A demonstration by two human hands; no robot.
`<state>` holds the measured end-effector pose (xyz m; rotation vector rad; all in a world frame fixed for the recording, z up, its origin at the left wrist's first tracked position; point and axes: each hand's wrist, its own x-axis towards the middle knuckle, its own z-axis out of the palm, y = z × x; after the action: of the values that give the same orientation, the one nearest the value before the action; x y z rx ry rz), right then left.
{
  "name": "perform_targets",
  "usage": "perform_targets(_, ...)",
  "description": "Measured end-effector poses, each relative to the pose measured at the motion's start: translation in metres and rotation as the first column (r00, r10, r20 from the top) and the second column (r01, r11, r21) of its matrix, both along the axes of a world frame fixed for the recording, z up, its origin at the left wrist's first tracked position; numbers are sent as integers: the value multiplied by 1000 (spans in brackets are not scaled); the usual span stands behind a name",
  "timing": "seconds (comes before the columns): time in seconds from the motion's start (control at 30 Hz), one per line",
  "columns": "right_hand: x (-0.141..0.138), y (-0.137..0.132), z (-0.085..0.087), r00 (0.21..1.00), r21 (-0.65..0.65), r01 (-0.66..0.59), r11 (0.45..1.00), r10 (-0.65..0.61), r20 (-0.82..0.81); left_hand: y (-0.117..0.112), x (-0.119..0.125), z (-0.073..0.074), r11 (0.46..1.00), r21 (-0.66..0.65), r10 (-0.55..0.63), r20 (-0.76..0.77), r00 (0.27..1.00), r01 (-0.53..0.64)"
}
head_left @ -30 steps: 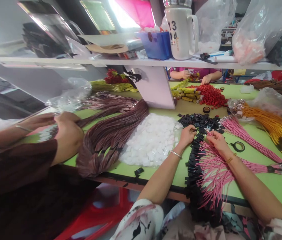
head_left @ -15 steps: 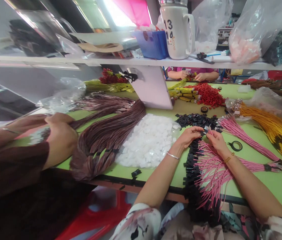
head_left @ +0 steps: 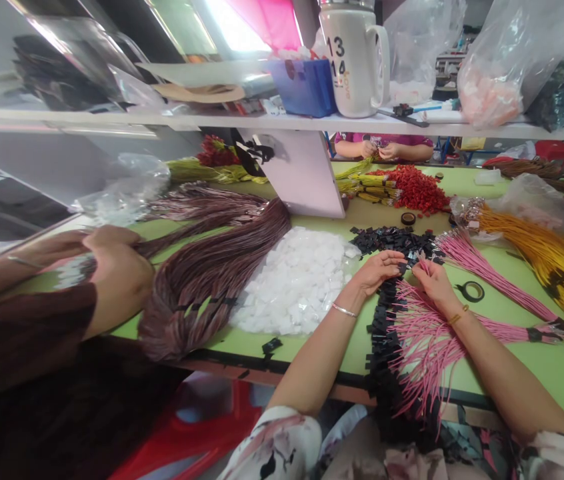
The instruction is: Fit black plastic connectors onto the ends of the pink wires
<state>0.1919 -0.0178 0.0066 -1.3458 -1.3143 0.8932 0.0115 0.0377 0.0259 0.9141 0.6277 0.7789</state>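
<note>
In the middle right of the frame our left hand (head_left: 379, 270) and our right hand (head_left: 429, 280) meet over the green bench (head_left: 537, 367). The fingers of the left hand are pinched together on a small black clip (head_left: 405, 265). The fingers of the right hand are pinched together on the end of a thin pink wire (head_left: 419, 267). Clip and wire tip are touching or just about; we cannot tell if the tip is inside the clip.

We think the work is partly done. Below our hands lies a fan of pink wires (head_left: 425, 337) with a long row of black clips (head_left: 379, 333) along its left edge, so many look finished. A loose pile of black clips (head_left: 387, 239) waits just above our hands, and another bunch of pink wires (head_left: 492, 277) lies to the right, so a lot looks left.

The pink wires are thin, smooth and bendy. The black clips are small, hard and blocky. Left of our hands is a heap of white pieces (head_left: 302, 280), little and square. Further left is a thick bundle of brown wires (head_left: 212, 273), and another person's hand (head_left: 117, 273) grips it. At the far right lie yellow wires (head_left: 552, 253). Near the top middle is a pile of red bits (head_left: 415, 187), and a white mug (head_left: 355, 57) stands on the shelf (head_left: 162, 121).
</note>
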Motion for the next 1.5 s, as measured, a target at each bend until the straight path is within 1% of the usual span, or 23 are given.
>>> perform_targets(0.13,2,-1,5,982,48,-14,999,4,191,0,-2,1,1000,1,-29,-41,999,29)
perform_targets(0.23,1,-2,5,967,64,-2,998,-14,254,-1,1,-1,998,63,-3,-96,995,9)
perform_targets(0.33,1,-3,5,964,85,-4,996,-19,267,-3,5,-3,989,150,39,-184,982,-11)
perform_targets(0.53,1,-2,5,959,92,-47,995,19,282,-5,12,-6,979,202,58,-256,965,-5)
perform_targets(0.6,3,-1,5,958,95,-46,994,17,286,-4,11,-6,978,207,46,-259,965,9)
perform_targets(0.7,5,0,3,956,77,-82,994,57,286,-3,9,-6,983,182,46,-244,969,-1)
perform_targets(0.8,5,0,0,953,57,-90,994,69,296,-2,9,-7,985,172,41,-250,967,3)
perform_targets(0.93,2,0,-4,960,76,-68,995,45,276,-5,13,-8,979,197,22,-339,941,48)
perform_targets(1.0,1,1,-3,982,64,-13,998,1,188,-8,12,-5,966,218,-42,-407,912,142)
perform_targets(1.03,1,1,-3,995,38,26,999,-29,92,-10,10,-2,946,230,-104,-447,889,227)
perform_targets(1.07,1,2,-2,998,-2,60,998,-60,-35,-11,8,1,914,237,-182,-486,855,329)
perform_targets(1.1,1,4,-1,981,-52,80,995,-88,-175,-12,5,4,869,235,-265,-520,812,435)
perform_targets(1.13,1,5,1,945,-98,84,992,-110,-309,-13,2,8,821,230,-337,-545,768,523)
perform_targets(1.17,1,5,2,899,-131,79,988,-128,-419,-13,0,10,779,234,-382,-559,736,582)
perform_targets(1.2,0,6,3,857,-146,70,987,-135,-498,-13,-2,12,761,251,-386,-566,728,598)
perform_targets(1.23,0,6,4,828,-146,55,988,-127,-547,-11,-3,12,774,285,-336,-572,748,566)
perform_targets(1.27,-1,5,5,810,-141,38,989,-113,-575,-9,-4,10,808,333,-229,-582,780,486)
perform_targets(1.3,-2,5,5,803,-134,21,991,-97,-588,-5,-4,6,844,389,-76,-595,800,369)
perform_targets(1.33,-2,4,5,806,-130,5,991,-81,-587,-2,-2,1,863,445,96,-607,789,238)
perform_targets(1.37,-3,3,5,815,-129,-10,992,-67,-576,2,-1,-5,858,501,262,-618,741,114)
perform_targets(1.4,-4,3,4,827,-133,-27,991,-53,-559,6,2,-12,837,545,378,-632,676,42)
perform_targets(1.43,-5,2,4,840,-137,-41,990,-41,-542,10,4,-18,815,579,444,-650,617,24)
perform_targets(1.5,-6,2,3,855,-144,-60,988,-24,-519,16,10,-28,779,621,496,-695,521,87)
